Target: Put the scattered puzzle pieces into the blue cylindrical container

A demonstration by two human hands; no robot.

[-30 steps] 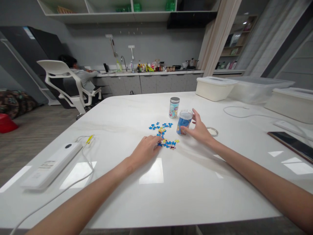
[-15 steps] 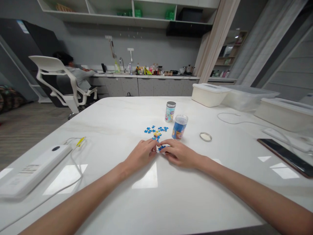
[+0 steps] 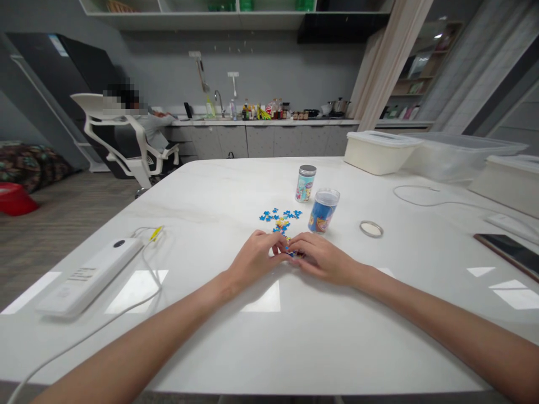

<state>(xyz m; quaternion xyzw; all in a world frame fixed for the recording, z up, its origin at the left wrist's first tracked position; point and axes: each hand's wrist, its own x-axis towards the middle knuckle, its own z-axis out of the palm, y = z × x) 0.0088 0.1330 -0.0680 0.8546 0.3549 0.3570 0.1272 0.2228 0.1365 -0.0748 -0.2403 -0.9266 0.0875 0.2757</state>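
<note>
Your left hand [image 3: 256, 252] and right hand [image 3: 323, 258] meet mid-frame, fingers curled close; whether either pinches anything, can't tell. White table [image 3: 202, 196] fills lower frame. Open jar [image 3: 322, 217], right of centre, stands unheld; your right hand was at it one second ago. Loose lid [image 3: 371, 228] farther right. Puzzle pieces [image 3: 281, 223], centre, nearest partly under fingers: both hands now at pieces, neither steadying jar.

Bare left forearm [image 3: 168, 331] at lower left, bare right forearm [image 3: 429, 306] at lower right, slim wrists [image 3: 227, 284], bare left hand [image 3: 257, 252] and right hand [image 3: 323, 259] near centre
</note>
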